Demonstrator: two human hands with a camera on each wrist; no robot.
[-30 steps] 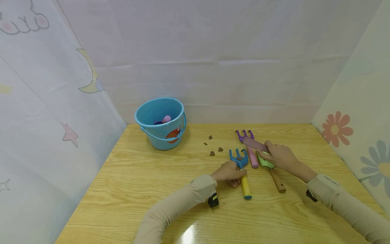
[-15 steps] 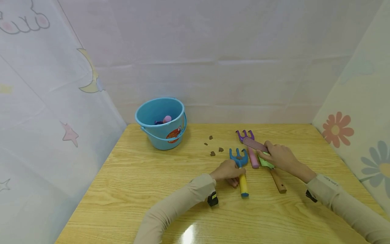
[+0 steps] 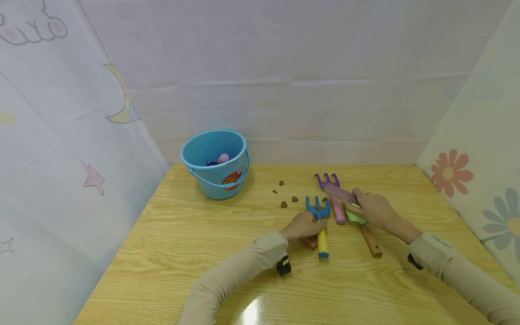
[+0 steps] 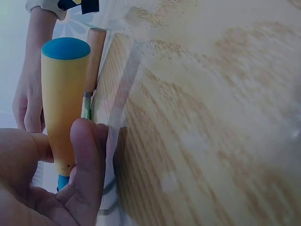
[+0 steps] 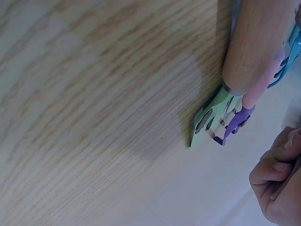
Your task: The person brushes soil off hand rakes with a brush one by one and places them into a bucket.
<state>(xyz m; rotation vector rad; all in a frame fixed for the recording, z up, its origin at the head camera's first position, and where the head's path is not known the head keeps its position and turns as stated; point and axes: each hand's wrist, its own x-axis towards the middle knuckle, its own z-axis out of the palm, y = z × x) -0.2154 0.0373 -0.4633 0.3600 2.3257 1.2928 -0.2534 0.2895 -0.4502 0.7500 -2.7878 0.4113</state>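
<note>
My left hand (image 3: 301,226) pinches a toy hand rake (image 3: 318,210) near the neck; its head is blue and its handle yellow with a blue end. A brown patch shows on the head. In the left wrist view, thumb and finger meet round the lower yellow handle (image 4: 65,103). My right hand (image 3: 375,210) grips a flat, rounded, pinkish-brown bar (image 3: 340,192), its kind unclear. That bar reaches over a purple rake with a pink handle (image 3: 337,212). Below the right hand lies a green-headed tool with a wooden handle (image 3: 371,240), its head partly hidden.
A light-blue bucket (image 3: 217,181) with its handle down stands at the back left. Purple and pink items (image 3: 223,158) show inside it. Several small brown bits (image 3: 294,199) lie on the wooden table (image 3: 195,253) left of the blue rake. Patterned cloth hangs behind and at both sides.
The end of the blue rake's yellow handle has swung a little left and away from me in the left hand. The right hand and its bar have stayed in place.
</note>
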